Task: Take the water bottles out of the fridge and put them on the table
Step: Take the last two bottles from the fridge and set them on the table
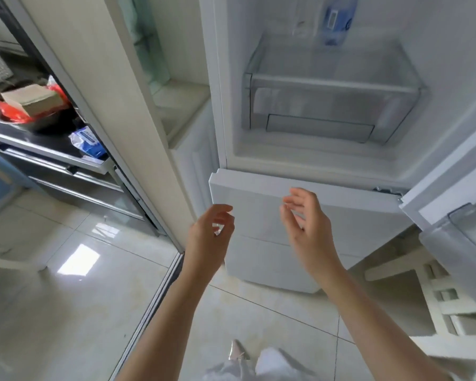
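Both hands are hanging empty in the lower middle of the frame, fingers loosely curled and grasping nothing. The left hand [210,229] is sitting just left of centre; the right hand [305,218] is floating beside it, a gap between them, both in front of the closed lower door [259,215] of the fridge [220,78].

Two bottles seem to be standing at the top of the frame, right of centre, on a shelf above the clear drawer [333,105]: a blue-labelled water bottle [337,20] and a paler, clear water bottle [302,20] beside it, blurred enough that I cannot be sure of its shape.

Risks, as I judge them: the bottles are sitting close together, so reaching for one could be knocking the other over; a chilled, possibly wet bottle could be slipping from a loose grip; and the open upper door [451,174] at right is crowding the right arm's path.

Writing: the blue label is carrying a pale panel, but nothing on it is readable.
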